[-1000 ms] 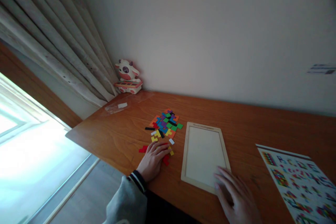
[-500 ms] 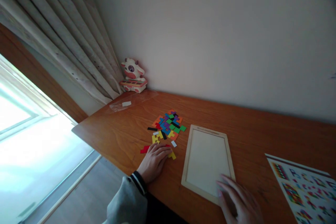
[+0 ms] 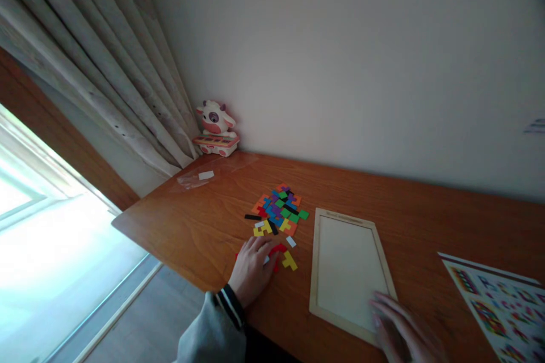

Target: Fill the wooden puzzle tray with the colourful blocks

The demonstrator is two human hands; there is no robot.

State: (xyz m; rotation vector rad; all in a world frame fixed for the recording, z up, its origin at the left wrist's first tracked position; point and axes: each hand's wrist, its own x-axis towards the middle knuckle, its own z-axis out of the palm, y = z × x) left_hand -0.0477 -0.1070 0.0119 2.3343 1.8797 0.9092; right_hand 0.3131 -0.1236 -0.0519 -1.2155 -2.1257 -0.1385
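My left hand (image 3: 252, 267) rests palm down on the table at the near side of the puzzle pieces. Its fingers are apart, over some red pieces (image 3: 279, 248) and a bit of white. Part of what lies beneath this hand is hidden. Just right of it lies a yellow piece (image 3: 289, 261). A shallow wooden tray (image 3: 314, 272) with a pale bare base lies between my hands. Over the tray's near right corner is my right hand (image 3: 404, 326), slightly blurred, fingers stretched out and holding nothing I can see.
Beyond my left hand is a heap of coloured flat pieces (image 3: 279, 209). A printed pattern sheet (image 3: 496, 300) lies at right. At the far left corner sit a cow toy with a keyboard (image 3: 216, 129) and a clear plastic bag (image 3: 191, 180). Curtain and window border the left.
The view has shifted slightly, so the table things appear further right. My left hand's thumb and fingers have parted, showing more red pieces and some white. My right hand stays by the tray corner.
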